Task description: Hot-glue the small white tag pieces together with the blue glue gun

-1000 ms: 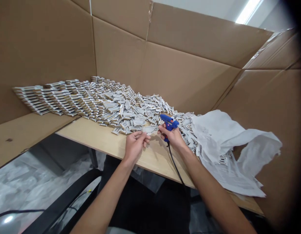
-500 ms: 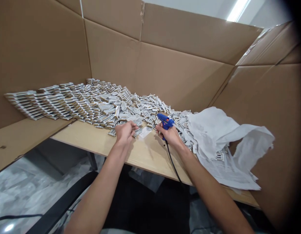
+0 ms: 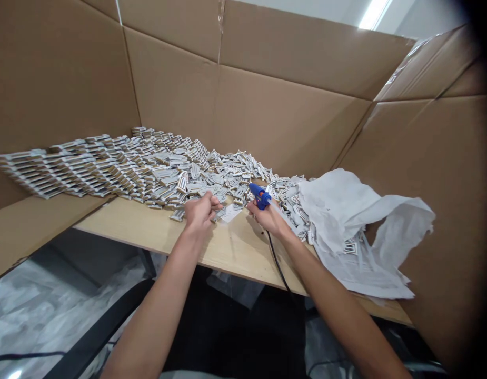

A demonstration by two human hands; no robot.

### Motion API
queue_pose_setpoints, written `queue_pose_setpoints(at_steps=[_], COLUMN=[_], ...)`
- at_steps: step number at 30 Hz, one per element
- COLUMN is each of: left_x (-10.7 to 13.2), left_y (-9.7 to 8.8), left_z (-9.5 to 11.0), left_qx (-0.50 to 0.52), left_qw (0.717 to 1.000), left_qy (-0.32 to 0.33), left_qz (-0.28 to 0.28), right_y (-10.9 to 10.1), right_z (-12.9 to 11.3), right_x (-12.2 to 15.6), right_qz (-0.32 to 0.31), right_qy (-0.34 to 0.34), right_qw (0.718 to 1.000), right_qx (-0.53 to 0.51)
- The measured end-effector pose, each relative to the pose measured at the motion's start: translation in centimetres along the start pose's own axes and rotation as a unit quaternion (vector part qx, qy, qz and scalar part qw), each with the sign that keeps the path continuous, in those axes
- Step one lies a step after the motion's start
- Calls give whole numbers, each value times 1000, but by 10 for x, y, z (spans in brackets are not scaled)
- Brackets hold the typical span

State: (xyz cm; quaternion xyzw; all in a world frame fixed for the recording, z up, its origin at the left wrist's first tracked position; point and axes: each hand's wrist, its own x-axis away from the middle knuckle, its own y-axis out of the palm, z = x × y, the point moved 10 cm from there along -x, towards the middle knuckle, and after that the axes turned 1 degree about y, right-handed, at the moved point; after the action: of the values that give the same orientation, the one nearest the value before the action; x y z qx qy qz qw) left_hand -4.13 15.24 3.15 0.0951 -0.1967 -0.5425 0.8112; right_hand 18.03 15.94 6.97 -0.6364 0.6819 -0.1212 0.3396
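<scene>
Blue hot-glue gun [image 3: 259,197] is gripped in your right hand [image 3: 270,220]; your left hand [image 3: 199,213] pinches closed just beside a white paper tag [image 3: 231,213].

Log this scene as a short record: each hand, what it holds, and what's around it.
left hand: fingers curled beside a small grey-white piece; whether it is held is unclear
right hand: grips a blue glue gun
cord: black cord runs from the gun down past the table edge
between hands: white slip
surface: wooden table
around: rows and heaps of pieces; crumpled white sheet; cardboard walls
</scene>
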Motion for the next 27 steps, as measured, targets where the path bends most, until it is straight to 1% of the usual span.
queue_pose_setpoints(at_steps=[1,2,3,4,5,7,8,9,10,11,14,16,19,21,24,27], left_x=[5,11,17,24,30,40,45,47,49,50,50,51,52,51,49,49], left_y=[5,10,16,20,22,22,21,21,20,19,19,21,21,20,18,18], left_z=[1,1,-1,-4,-7,-11,-12,-14,-17,-20,-24,-24,-24,-25,-25,-23], left_qx=[-48,-114,-197,-285,-372,-514,-562,-597,-621,-638,-660,-663,-660,-654,-641,-639], left_qw=[998,989,970,942,904,820,783,754,733,720,701,694,693,700,714,714], left_qy=[26,57,89,122,157,222,247,261,266,263,262,271,282,279,271,278], left_qz=[-34,-72,-107,-131,-140,-120,-103,-90,-80,-74,-69,-67,-67,-71,-72,-71], right_y=[-4,-9,-13,-17,-21,-30,-32,-33,-32,-28,-13,-9,-12,-16,-20,-18], right_z=[-2,-3,-3,-2,-1,2,2,3,3,3,7,9,11,12,10,10], right_x=[0,1,1,1,1,-1,-2,-3,-5,-8,-14,-17,-19,-20,-19,-18], right_qz=[21,44,67,88,107,146,159,164,159,144,78,60,70,75,81,73], right_qy=[-15,-28,-35,-39,-41,-42,-50,-63,-78,-92,-116,-110,-92,-84,-93,-97], right_qw=[999,996,991,984,976,958,950,945,941,940,936,930,921,919,919,921], right_qx=[35,71,109,148,184,243,263,277,287,295,323,347,372,379,374,370])
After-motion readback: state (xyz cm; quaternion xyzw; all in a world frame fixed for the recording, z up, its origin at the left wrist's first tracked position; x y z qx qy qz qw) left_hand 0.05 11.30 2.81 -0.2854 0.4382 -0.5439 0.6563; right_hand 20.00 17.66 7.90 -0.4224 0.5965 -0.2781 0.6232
